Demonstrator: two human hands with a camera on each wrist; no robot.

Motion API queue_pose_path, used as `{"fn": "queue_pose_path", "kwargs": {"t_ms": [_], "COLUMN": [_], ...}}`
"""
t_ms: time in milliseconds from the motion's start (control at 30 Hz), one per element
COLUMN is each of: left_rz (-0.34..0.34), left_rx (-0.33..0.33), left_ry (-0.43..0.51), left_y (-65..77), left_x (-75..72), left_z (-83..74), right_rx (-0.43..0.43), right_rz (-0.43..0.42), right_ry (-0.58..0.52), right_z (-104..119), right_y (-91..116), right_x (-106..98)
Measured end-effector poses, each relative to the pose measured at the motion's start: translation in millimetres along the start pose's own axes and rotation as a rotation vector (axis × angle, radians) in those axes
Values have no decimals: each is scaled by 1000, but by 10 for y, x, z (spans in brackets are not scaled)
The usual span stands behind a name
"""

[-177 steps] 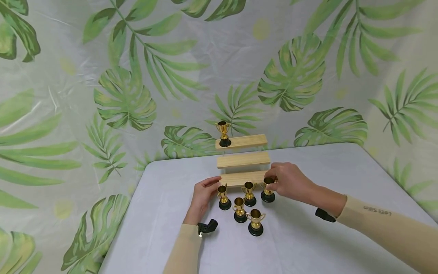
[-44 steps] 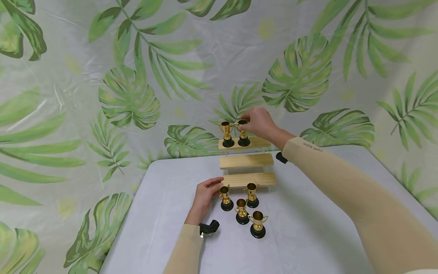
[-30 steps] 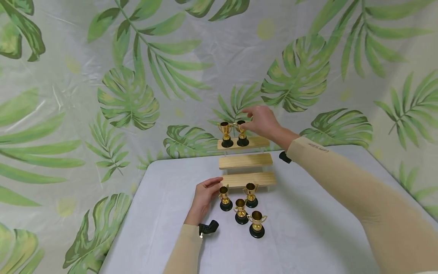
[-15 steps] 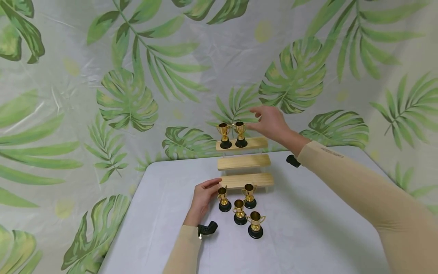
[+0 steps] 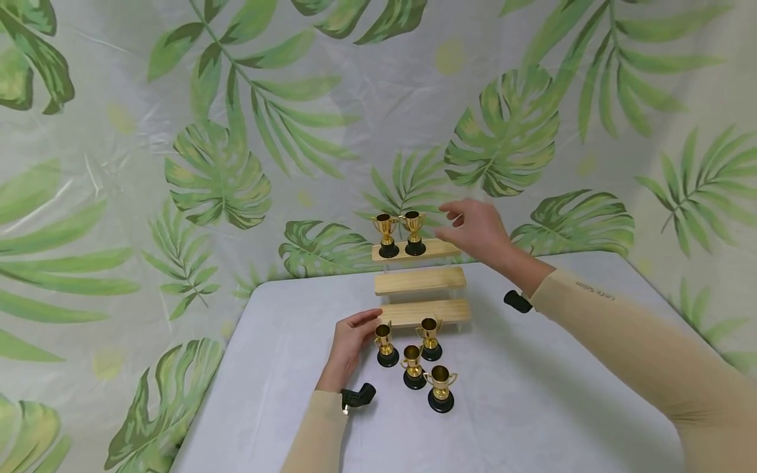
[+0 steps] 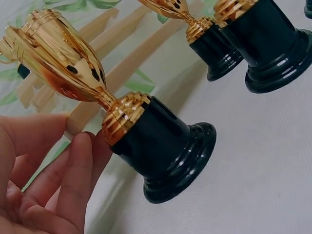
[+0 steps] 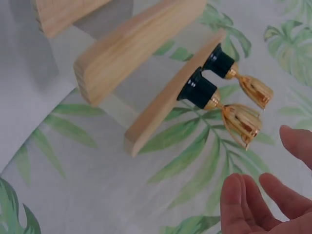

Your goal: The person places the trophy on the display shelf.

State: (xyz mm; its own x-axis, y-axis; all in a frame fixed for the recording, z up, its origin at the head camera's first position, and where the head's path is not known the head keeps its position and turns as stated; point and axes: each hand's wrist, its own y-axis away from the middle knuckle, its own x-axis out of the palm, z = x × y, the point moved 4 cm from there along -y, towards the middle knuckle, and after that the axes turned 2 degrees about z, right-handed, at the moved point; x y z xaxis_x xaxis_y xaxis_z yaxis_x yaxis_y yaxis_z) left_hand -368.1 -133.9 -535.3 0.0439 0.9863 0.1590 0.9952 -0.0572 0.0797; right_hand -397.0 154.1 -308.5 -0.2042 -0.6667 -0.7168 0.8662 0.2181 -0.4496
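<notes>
A three-tier wooden display shelf (image 5: pixel 421 281) stands at the back of the table. Two gold trophy cups (image 5: pixel 414 235) with black bases are upright side by side on its top board, toward the left. My right hand (image 5: pixel 476 231) hovers just right of them, fingers apart, holding nothing; the right wrist view shows a gap between its fingertips and the cups (image 7: pixel 241 122). At the left end of the bottom board, my left hand (image 5: pixel 345 345) pinches the board's edge (image 6: pixel 80 117). Close beside those fingers, a trophy cup (image 6: pixel 146 131) stands on the table.
Several more trophy cups, such as the nearest one (image 5: pixel 440 391), stand upright in a cluster before the shelf. White cloth covers the table (image 5: pixel 532 394). A leaf-patterned curtain (image 5: pixel 331 131) hangs right behind the shelf.
My right hand took the trophy cup from the right of the cluster and set it on the top board. It then let go and drew back rightward. The left hand stayed in place.
</notes>
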Motion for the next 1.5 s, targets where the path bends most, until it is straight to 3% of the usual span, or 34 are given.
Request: {"fn": "queue_pose_path", "kwargs": {"t_ms": [267,433,533,833,1167,1500], "left_rz": [33,28,22,-18,-15,-29], "left_rx": [8,3,7,1,-1,-5], "left_ry": [-34,-25,-10,-6,4,4], "left_y": [163,24,15,18,13,13], "left_x": [70,11,6,11,15,15], "left_z": [-224,-48,-14,-10,-8,8], "right_rx": [-26,-43,-44,-31,-52,-8], "right_rz": [21,42,60,83,137,216], "right_ry": [-56,-85,-97,-184,-203,-232], "right_z": [-50,-27,6,120,166,165], "right_y": [309,505,620,980,1406,1731], "right_x": [105,181,203,240,352,547]}}
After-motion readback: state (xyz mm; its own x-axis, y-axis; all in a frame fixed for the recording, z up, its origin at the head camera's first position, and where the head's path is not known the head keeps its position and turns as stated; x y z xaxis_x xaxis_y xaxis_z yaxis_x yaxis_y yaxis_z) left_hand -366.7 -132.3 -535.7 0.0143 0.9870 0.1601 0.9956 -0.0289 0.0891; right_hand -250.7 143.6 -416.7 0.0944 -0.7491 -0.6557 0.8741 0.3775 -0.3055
